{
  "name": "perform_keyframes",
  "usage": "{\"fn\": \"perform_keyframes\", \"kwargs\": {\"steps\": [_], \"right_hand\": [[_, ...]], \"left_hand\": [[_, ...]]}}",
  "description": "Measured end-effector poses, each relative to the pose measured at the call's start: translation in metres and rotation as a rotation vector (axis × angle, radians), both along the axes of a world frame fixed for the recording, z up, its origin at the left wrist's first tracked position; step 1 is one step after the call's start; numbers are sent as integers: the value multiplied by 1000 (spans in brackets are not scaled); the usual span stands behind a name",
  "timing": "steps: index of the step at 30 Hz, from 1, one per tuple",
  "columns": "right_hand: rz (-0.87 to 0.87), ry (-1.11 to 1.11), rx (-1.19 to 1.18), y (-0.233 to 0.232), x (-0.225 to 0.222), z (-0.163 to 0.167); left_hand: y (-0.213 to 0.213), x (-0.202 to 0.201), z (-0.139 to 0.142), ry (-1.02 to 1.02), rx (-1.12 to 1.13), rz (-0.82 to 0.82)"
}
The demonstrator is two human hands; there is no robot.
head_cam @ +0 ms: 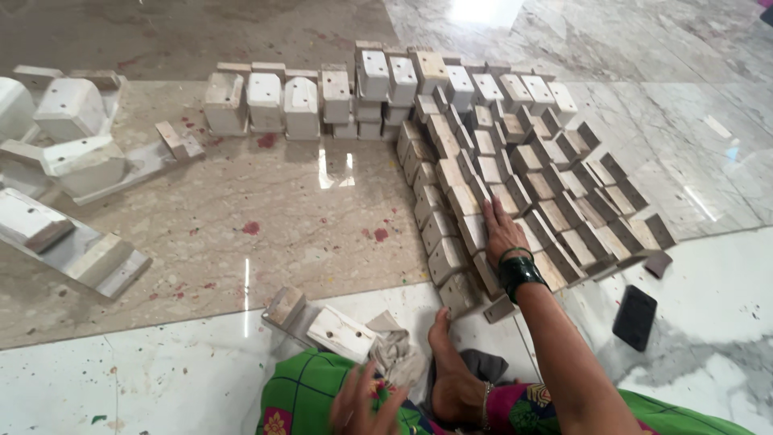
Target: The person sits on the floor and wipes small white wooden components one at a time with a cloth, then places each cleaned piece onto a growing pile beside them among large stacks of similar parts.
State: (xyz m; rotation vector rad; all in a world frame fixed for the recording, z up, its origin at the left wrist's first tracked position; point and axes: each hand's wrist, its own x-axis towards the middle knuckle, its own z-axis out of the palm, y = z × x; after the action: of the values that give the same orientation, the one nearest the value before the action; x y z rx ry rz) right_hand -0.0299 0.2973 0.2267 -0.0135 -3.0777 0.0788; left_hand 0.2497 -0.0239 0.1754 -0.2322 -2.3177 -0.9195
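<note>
Head view: right hand (501, 232) lies flat, fingers together, on the stacked wooden blocks (515, 193). Left hand (362, 403), fingers spread, hovers over green cloth (302, 391).

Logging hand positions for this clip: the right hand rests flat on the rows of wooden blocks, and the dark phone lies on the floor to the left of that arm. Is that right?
Not quite. The phone lies on the floor to the right of that arm, not the left, as the head view shows. The right hand does rest flat on the rows of wooden blocks.

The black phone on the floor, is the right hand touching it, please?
No, the right hand rests on the wooden blocks; the phone lies apart.
</note>
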Motion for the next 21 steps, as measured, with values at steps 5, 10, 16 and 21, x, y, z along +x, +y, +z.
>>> {"fn": "perform_keyframes", "kwargs": {"steps": [5,10,16,21], "right_hand": [[20,-3,-53,8,-4,-9],[20,-8,-11,5,-11,-11],[-69,-144,-37,-6,-15,1],[60,79,24,-10,-9,6]], "left_hand": [[-58,7,-31,-429,-349,290],[-88,14,-60,-484,-447,363],[-105,10,-52,-412,-436,330],[-124,-44,-3,-791,-119,15]]}}
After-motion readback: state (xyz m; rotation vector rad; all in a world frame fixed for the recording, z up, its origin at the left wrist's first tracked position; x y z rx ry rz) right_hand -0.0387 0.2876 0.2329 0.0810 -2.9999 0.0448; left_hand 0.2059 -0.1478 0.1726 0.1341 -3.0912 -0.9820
